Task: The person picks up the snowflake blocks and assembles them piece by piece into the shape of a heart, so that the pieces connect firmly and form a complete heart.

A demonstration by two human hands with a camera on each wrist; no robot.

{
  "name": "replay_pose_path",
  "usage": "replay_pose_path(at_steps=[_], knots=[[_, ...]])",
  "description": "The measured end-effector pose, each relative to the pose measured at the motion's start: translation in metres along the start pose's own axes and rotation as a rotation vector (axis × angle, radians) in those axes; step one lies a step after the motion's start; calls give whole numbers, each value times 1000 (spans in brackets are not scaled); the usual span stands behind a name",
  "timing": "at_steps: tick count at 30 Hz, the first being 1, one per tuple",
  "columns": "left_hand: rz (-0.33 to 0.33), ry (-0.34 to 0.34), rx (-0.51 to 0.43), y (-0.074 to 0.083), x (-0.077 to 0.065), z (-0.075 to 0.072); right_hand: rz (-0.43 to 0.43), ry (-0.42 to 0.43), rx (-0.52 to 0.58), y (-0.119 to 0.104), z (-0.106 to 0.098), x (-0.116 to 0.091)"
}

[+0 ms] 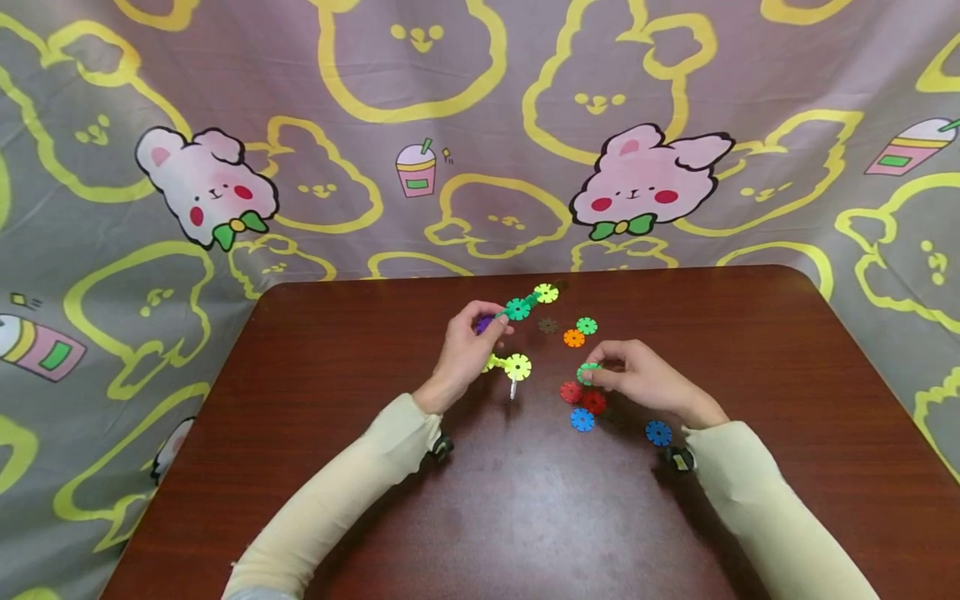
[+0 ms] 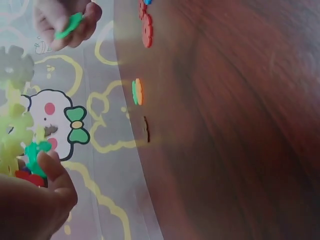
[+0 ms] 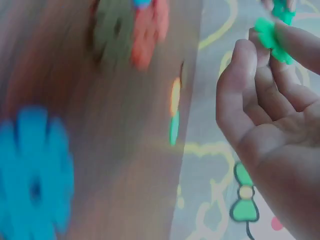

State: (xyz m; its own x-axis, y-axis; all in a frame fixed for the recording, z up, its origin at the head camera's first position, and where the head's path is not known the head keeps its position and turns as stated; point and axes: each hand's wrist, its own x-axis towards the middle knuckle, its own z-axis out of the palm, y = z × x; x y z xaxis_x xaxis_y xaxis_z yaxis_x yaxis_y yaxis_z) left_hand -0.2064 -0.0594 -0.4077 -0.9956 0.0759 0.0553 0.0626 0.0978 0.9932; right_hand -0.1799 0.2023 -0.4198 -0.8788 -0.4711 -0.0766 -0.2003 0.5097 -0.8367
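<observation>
My left hand point(image 1: 467, 346) grips a chain of linked notched plastic discs above the table. The chain shows a green disc point(image 1: 517, 309), a yellow disc point(image 1: 546, 292) at its far end, a purple disc point(image 1: 484, 323) partly behind the fingers, and another yellow disc point(image 1: 517, 367) lower down. A pale grey disc point(image 2: 15, 67) belongs to it too, seen in the left wrist view. My right hand point(image 1: 637, 375) pinches a single green disc point(image 1: 588, 373) between thumb and fingers, apart from the chain. In the right wrist view that loose green disc point(image 3: 272, 41) stands at the fingertips.
Below the right hand lie two red discs point(image 1: 594, 403) and a blue disc point(image 1: 582, 419). Another blue disc point(image 1: 658, 432) is near the right wrist. Farther back are an orange disc point(image 1: 574, 337), a green disc point(image 1: 587, 326) and a brown disc point(image 1: 548, 325). A patterned curtain point(image 1: 495, 150) borders the table.
</observation>
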Motion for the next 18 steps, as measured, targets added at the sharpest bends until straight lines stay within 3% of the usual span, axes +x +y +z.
replay_pose_path(at_steps=[4,10,14,18], knots=[[-8,39,-4,-1,0,5,-4,-47,166,-12,16,3],[-31,58,-46,-3,-2,11,-4,-144,543,-26,39,7],[-50,58,-56,-6,-5,15,6,-113,720,-31,49,11],[-63,52,-52,-9,-8,18,53,-43,780,-32,56,17]])
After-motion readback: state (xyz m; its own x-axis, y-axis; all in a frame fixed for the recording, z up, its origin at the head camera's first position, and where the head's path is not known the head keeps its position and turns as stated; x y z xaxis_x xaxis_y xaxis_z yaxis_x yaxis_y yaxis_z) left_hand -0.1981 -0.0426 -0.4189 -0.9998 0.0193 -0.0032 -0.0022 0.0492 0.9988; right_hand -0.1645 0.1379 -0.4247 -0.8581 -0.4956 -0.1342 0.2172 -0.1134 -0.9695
